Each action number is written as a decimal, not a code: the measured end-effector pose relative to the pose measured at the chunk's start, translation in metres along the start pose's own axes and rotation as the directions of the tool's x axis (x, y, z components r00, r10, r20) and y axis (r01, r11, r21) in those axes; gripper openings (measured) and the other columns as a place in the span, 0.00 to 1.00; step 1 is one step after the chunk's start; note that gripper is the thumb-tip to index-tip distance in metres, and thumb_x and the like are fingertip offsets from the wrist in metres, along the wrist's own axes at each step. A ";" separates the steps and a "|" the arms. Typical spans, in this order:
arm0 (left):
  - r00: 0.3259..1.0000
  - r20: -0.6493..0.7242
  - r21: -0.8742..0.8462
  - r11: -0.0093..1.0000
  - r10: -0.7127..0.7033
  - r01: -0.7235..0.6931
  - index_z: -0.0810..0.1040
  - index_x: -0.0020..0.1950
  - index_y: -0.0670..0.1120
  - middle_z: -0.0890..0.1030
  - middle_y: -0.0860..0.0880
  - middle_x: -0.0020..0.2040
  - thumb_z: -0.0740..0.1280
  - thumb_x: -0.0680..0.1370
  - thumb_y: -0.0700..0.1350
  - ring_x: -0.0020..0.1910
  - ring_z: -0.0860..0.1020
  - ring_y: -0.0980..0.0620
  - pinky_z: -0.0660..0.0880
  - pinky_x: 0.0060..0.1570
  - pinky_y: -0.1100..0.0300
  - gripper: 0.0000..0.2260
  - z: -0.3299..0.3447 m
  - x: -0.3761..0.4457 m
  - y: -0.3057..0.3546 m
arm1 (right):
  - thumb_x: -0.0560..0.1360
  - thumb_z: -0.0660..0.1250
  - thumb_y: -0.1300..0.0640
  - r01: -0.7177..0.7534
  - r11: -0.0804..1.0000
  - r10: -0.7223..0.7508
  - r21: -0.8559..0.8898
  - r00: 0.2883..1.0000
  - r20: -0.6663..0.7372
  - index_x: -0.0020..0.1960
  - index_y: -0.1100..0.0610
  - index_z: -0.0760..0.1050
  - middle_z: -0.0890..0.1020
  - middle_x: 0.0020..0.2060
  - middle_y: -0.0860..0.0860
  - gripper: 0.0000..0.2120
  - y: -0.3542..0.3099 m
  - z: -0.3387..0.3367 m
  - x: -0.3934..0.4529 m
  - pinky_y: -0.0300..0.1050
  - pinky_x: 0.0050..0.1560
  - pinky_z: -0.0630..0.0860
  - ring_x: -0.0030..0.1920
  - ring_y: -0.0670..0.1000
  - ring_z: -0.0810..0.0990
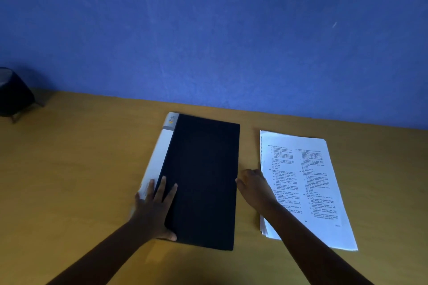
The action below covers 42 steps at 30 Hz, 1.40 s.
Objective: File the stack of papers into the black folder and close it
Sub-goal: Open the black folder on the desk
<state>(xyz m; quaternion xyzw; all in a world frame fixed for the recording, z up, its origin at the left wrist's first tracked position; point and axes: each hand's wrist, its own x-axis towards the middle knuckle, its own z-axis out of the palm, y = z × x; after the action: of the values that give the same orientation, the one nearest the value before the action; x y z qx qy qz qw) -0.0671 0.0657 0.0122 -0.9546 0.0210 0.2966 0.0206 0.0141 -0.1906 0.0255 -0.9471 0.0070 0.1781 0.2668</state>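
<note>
Centre frame, on counter [81, 169]: black folder [201, 180] closed; left hand [154, 209] flat, fingers spread, on spine edge; right hand [253, 186] loosely open at free edge. Risk: cover lift shoves folder into papers [303, 183] just beside, scattering stack.

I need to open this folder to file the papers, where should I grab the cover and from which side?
Probably the folder cover's free long edge, from the papers side. The white spine runs along the far-left edge, so it hinges there. The right hand already sits at that edge; the left hand lies flat near the spine.

Hands [152, 206] on closed folder [201, 180] (papers [305, 183] beside)
</note>
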 end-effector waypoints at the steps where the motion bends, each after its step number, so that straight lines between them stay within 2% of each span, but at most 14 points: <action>1: 0.999 -0.032 -0.025 1.000 -0.002 0.001 0.34 0.75 0.51 0.34 0.43 0.77 0.68 0.66 0.66 0.75 0.37 0.37 0.48 0.71 0.35 0.53 -0.001 0.002 0.003 | 0.78 0.59 0.52 -0.020 1.000 0.020 0.006 1.000 0.009 0.61 0.62 0.72 0.73 0.60 0.61 0.17 -0.003 -0.001 0.001 0.48 0.56 0.73 0.57 0.61 0.76; 5: 0.994 -0.109 -0.086 0.996 0.002 -0.011 0.36 0.76 0.51 0.39 0.43 0.78 0.67 0.70 0.63 0.76 0.40 0.38 0.47 0.74 0.39 0.49 -0.007 0.009 0.001 | 0.78 0.59 0.52 -0.083 0.996 0.082 0.033 0.996 0.023 0.62 0.64 0.71 0.75 0.60 0.62 0.19 -0.008 -0.006 0.005 0.48 0.56 0.73 0.58 0.61 0.76; 9: 0.995 -0.101 -0.061 0.998 0.009 -0.015 0.35 0.75 0.51 0.36 0.42 0.77 0.67 0.66 0.67 0.75 0.37 0.36 0.44 0.72 0.37 0.52 -0.002 0.012 0.005 | 0.78 0.60 0.51 -0.151 0.983 0.148 0.103 0.988 0.032 0.63 0.65 0.71 0.77 0.60 0.62 0.20 -0.011 -0.006 0.006 0.47 0.56 0.73 0.59 0.60 0.77; 11: 0.996 -0.087 -0.050 0.999 0.011 -0.015 0.35 0.75 0.52 0.34 0.41 0.76 0.67 0.65 0.69 0.74 0.35 0.34 0.41 0.71 0.35 0.53 0.001 0.014 0.010 | 0.79 0.59 0.50 -0.196 0.968 0.186 0.159 0.980 0.071 0.63 0.64 0.70 0.78 0.59 0.61 0.21 -0.015 -0.004 0.006 0.44 0.51 0.72 0.56 0.59 0.78; 14: 0.996 -0.068 -0.049 0.997 0.056 -0.059 0.34 0.75 0.53 0.31 0.41 0.75 0.68 0.63 0.70 0.73 0.31 0.35 0.37 0.69 0.32 0.56 0.006 0.015 0.011 | 0.79 0.58 0.49 -0.287 0.920 0.256 0.266 0.956 0.146 0.56 0.62 0.73 0.78 0.43 0.56 0.17 -0.019 -0.001 0.010 0.39 0.35 0.69 0.38 0.50 0.75; 17: 0.981 -0.026 -0.037 0.980 0.195 -0.196 0.32 0.74 0.54 0.25 0.45 0.72 0.71 0.60 0.69 0.67 0.23 0.42 0.30 0.63 0.32 0.59 0.011 0.013 0.002 | 0.78 0.60 0.51 -0.391 0.815 0.336 0.428 0.920 0.201 0.46 0.62 0.72 0.71 0.31 0.52 0.13 -0.019 -0.001 0.017 0.40 0.34 0.67 0.30 0.49 0.69; 21: 0.971 -0.016 -0.004 0.972 0.237 -0.237 0.29 0.72 0.53 0.22 0.47 0.68 0.72 0.61 0.66 0.66 0.23 0.43 0.27 0.61 0.35 0.60 0.014 0.009 -0.005 | 0.78 0.62 0.52 -0.498 0.610 0.365 0.617 0.867 0.339 0.51 0.59 0.71 0.76 0.37 0.51 0.10 -0.020 -0.003 0.018 0.39 0.29 0.65 0.35 0.47 0.73; 24: 0.969 -0.051 0.021 0.970 0.242 -0.241 0.32 0.74 0.53 0.27 0.48 0.72 0.70 0.63 0.66 0.72 0.29 0.41 0.32 0.66 0.33 0.56 0.011 0.005 -0.002 | 0.78 0.62 0.51 -0.494 0.607 0.364 0.622 0.869 0.335 0.52 0.58 0.70 0.77 0.38 0.50 0.11 -0.019 -0.004 0.019 0.39 0.31 0.68 0.37 0.46 0.75; 27: 0.959 -0.100 0.049 0.964 0.266 -0.262 0.32 0.74 0.52 0.34 0.48 0.77 0.65 0.67 0.68 0.74 0.32 0.42 0.35 0.70 0.38 0.52 0.014 -0.003 -0.006 | 0.78 0.61 0.51 -0.493 0.589 0.348 0.641 0.870 0.349 0.53 0.58 0.70 0.76 0.39 0.50 0.10 -0.015 -0.005 0.017 0.40 0.33 0.68 0.37 0.47 0.76; 33: 0.946 -0.155 0.080 0.958 0.285 -0.276 0.29 0.71 0.51 0.37 0.49 0.76 0.58 0.72 0.68 0.75 0.37 0.42 0.37 0.71 0.44 0.45 0.018 -0.012 -0.007 | 0.80 0.57 0.53 -0.442 0.566 0.323 0.696 0.896 0.306 0.56 0.60 0.71 0.77 0.39 0.52 0.12 -0.003 -0.005 0.012 0.41 0.32 0.70 0.35 0.48 0.76; 36: 0.906 -0.293 0.137 0.952 0.304 -0.275 0.46 0.76 0.47 0.54 0.46 0.77 0.49 0.73 0.68 0.75 0.52 0.40 0.55 0.71 0.42 0.38 0.013 -0.020 -0.004 | 0.81 0.56 0.53 -0.416 0.558 0.310 0.719 0.907 0.285 0.57 0.59 0.70 0.77 0.39 0.52 0.12 -0.001 -0.004 0.011 0.42 0.37 0.74 0.37 0.49 0.77; 39: 0.852 -0.422 0.132 0.951 0.309 -0.279 0.74 0.66 0.47 0.79 0.50 0.63 0.38 0.79 0.60 0.62 0.77 0.47 0.78 0.55 0.53 0.32 0.011 -0.026 0.003 | 0.81 0.55 0.52 -0.380 0.496 0.316 0.780 0.916 0.246 0.60 0.60 0.71 0.80 0.45 0.57 0.15 -0.001 -0.006 0.009 0.45 0.39 0.75 0.43 0.54 0.79; 41: 0.775 -0.563 0.062 0.950 0.287 -0.306 0.77 0.62 0.46 0.81 0.51 0.59 0.37 0.81 0.56 0.59 0.79 0.49 0.80 0.50 0.55 0.32 0.013 -0.033 0.009 | 0.81 0.53 0.51 -0.359 0.435 0.330 0.826 0.917 0.225 0.61 0.61 0.72 0.79 0.50 0.60 0.17 -0.001 -0.006 0.008 0.49 0.47 0.76 0.47 0.57 0.79; 42: 0.743 -0.617 -0.001 0.944 0.260 -0.331 0.76 0.64 0.45 0.80 0.50 0.61 0.37 0.81 0.56 0.61 0.78 0.49 0.79 0.51 0.54 0.31 0.014 -0.036 0.012 | 0.81 0.53 0.51 -0.317 0.470 0.326 0.824 0.930 0.171 0.62 0.62 0.72 0.79 0.51 0.60 0.18 -0.001 -0.004 0.008 0.52 0.52 0.76 0.49 0.58 0.79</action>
<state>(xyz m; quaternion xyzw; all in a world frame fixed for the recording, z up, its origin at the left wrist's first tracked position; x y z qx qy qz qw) -0.1054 0.0557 0.0212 -0.9827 0.1612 -0.0262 -0.0873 0.0232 -0.1915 0.0261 -0.6835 0.2704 0.1945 0.6495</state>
